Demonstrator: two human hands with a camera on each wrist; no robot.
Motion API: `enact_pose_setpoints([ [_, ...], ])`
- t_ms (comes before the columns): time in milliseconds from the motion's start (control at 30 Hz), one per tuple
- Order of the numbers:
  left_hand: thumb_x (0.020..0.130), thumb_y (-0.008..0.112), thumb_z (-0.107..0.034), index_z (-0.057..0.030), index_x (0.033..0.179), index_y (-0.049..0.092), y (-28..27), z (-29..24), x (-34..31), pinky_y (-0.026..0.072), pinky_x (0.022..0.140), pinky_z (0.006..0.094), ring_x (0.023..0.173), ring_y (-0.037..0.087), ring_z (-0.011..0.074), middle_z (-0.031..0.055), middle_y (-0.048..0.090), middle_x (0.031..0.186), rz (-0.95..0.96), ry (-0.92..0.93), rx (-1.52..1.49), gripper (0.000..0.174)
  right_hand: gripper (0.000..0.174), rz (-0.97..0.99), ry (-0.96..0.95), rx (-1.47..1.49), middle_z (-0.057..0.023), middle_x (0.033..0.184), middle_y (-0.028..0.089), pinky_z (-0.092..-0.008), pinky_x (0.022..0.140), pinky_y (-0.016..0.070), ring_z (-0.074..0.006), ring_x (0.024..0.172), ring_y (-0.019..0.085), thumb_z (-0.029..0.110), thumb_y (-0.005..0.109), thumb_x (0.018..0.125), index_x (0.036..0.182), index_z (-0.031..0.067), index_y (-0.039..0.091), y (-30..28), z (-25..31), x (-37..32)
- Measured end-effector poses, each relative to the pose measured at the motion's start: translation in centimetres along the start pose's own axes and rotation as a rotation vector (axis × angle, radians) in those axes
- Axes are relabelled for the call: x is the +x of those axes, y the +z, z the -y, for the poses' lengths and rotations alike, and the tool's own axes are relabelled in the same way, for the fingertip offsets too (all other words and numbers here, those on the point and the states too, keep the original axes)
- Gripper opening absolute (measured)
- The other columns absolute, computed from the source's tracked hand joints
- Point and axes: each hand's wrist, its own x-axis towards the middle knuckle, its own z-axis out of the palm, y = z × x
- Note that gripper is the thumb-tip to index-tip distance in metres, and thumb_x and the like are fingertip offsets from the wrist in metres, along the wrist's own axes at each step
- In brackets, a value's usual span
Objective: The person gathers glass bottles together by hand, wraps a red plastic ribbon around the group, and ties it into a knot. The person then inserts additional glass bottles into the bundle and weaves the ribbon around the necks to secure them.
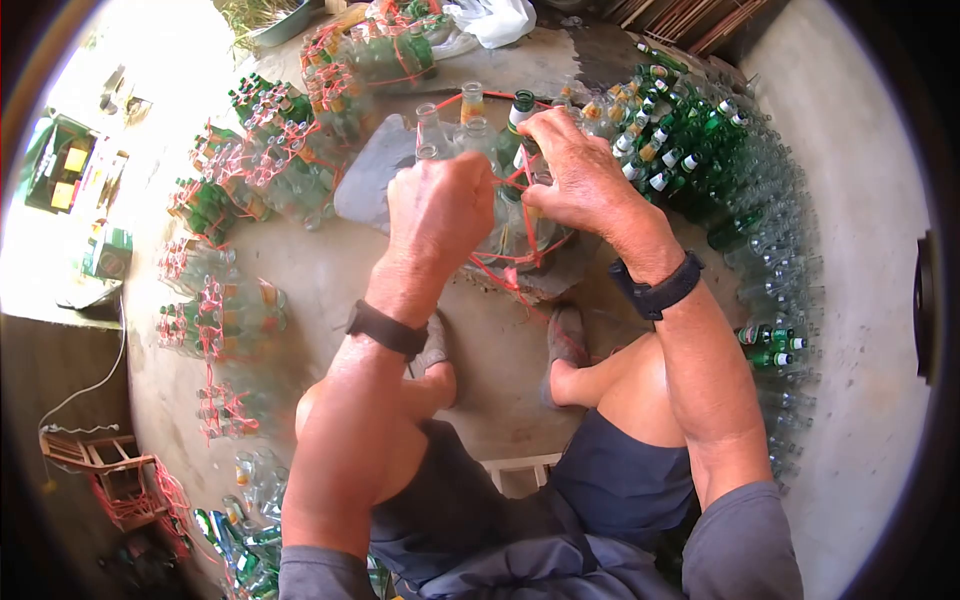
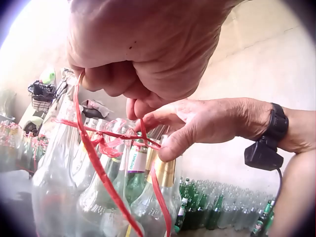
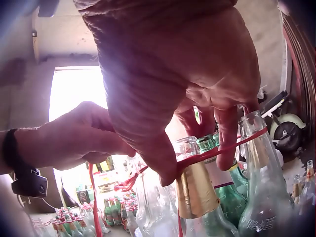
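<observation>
In front of me stands a cluster of glass bottles (image 1: 428,128), mostly clear with a green bottle (image 1: 520,108) among them, bound around the necks by red plastic twine (image 2: 101,170). My left hand (image 1: 440,205) is curled into a fist over the near left side of the cluster and grips the twine, a strand running down from the fist. Over the right side, my right hand (image 1: 590,180) spreads above the necks. Its thumb (image 3: 168,173) presses on the twine beside a gold-necked bottle (image 3: 197,192), while the fingers (image 3: 227,148) reach down among the necks.
Bundles of tied bottles (image 1: 265,160) line the left side. Loose green and clear bottles (image 1: 690,140) crowd along the right wall. A grey slab (image 1: 375,180) lies left of the cluster. A small wooden stool (image 1: 125,470) with red twine is at the lower left.
</observation>
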Motion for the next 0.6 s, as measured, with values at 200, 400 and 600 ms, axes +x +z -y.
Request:
enact_pose_setpoints([
  [200, 0.089, 0.066, -0.018, -0.0087, 0.074, 0.068, 0.2, 0.5, 2.4, 0.0533, 0.061, 0.0536, 0.067, 0.067, 0.0454, 0.0199, 0.066, 0.068, 0.004, 0.055, 0.006, 0.018, 0.055, 0.019, 0.012, 0.022, -0.0128, 0.133, 0.059, -0.048, 0.1, 0.0477, -0.0343, 0.125, 0.06, 0.009, 0.072, 0.076, 0.13, 0.0057, 0.06, 0.1, 0.1, 0.1],
  [400, 0.087, 0.071, -0.017, -0.006, 0.089, 0.077, 0.5, 1.5, 4.6, 0.0566, 0.067, 0.0443, 0.071, 0.07, 0.0404, 0.0192, 0.069, 0.075, 0.15, 0.027, 0.017, 0.013, 0.05, 0.095, 0.045, 0.065, -0.015, 0.13, 0.057, -0.0484, 0.1, 0.0472, -0.0362, 0.123, 0.06, 0.006, 0.072, 0.074, 0.122, 0.0033, 0.06, -0.6, 0.6, 0.3],
  [600, 0.085, 0.074, -0.018, -0.0051, 0.092, 0.081, 1.4, 2.7, 6.4, 0.058, 0.071, 0.0417, 0.072, 0.073, 0.0337, 0.0203, 0.072, 0.078, 0.226, -0.052, -0.032, 0.016, 0.043, 0.075, 0.021, 0.007, -0.0158, 0.128, 0.057, -0.0492, 0.097, 0.0494, -0.0369, 0.121, 0.061, 0.004, 0.071, 0.076, 0.117, 0.003, 0.06, -0.7, 0.9, 0.4],
])
